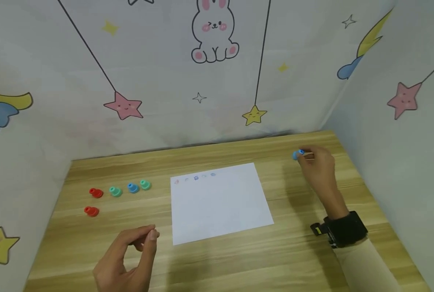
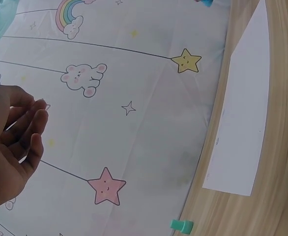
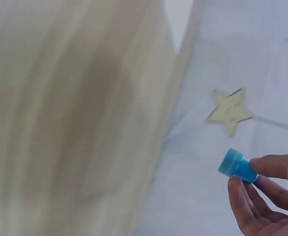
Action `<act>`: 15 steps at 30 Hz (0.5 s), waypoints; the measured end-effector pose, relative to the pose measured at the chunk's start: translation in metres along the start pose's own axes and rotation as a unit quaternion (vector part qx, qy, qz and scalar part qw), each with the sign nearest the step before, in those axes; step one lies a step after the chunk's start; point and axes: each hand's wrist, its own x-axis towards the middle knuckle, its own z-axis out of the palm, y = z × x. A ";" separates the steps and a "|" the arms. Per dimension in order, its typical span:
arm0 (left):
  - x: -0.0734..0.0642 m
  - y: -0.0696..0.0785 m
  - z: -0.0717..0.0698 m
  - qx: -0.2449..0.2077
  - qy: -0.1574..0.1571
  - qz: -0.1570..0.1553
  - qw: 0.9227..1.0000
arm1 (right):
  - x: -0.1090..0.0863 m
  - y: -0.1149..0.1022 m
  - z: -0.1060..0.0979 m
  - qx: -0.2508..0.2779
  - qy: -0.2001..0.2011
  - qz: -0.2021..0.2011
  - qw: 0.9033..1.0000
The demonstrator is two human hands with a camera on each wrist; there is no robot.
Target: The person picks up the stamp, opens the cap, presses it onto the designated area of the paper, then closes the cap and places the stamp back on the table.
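My right hand (image 1: 319,164) pinches a small blue stamp (image 3: 238,166) by its narrow end, thumb on one side and fingers on the other. It hangs over the table's far right, beyond the sheet of paper. My left hand (image 1: 129,257) hovers near the front, left of the paper, holding nothing; its fingers bend loosely with the thumb near the index fingertip. The white paper (image 1: 222,211) lies mid-table with a row of several small printed marks (image 1: 196,177) along its far edge.
On the left of the table (image 1: 129,223) stand two red stamps (image 1: 96,192), two green stamps (image 1: 115,191) and another blue stamp (image 1: 133,187). A white cloth (image 1: 158,134) with cartoon prints hangs behind the table and along its sides.
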 end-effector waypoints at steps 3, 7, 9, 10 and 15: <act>-0.001 0.000 0.004 -0.008 -0.006 0.003 1.000 | -0.012 -0.025 0.000 0.028 -0.001 -0.044 0.999; -0.004 0.001 0.015 -0.020 -0.026 0.017 0.999 | -0.033 -0.059 0.001 0.088 -0.023 -0.073 0.993; -0.007 0.003 0.022 -0.033 -0.037 0.027 0.998 | -0.047 -0.076 0.003 0.131 -0.055 -0.076 0.987; -0.009 0.003 0.026 -0.036 -0.045 0.030 0.998 | -0.055 -0.085 0.004 0.152 -0.074 -0.075 0.983; -0.019 0.006 0.043 -0.055 -0.101 0.032 0.993 | -0.099 -0.123 0.016 0.261 -0.188 -0.057 0.945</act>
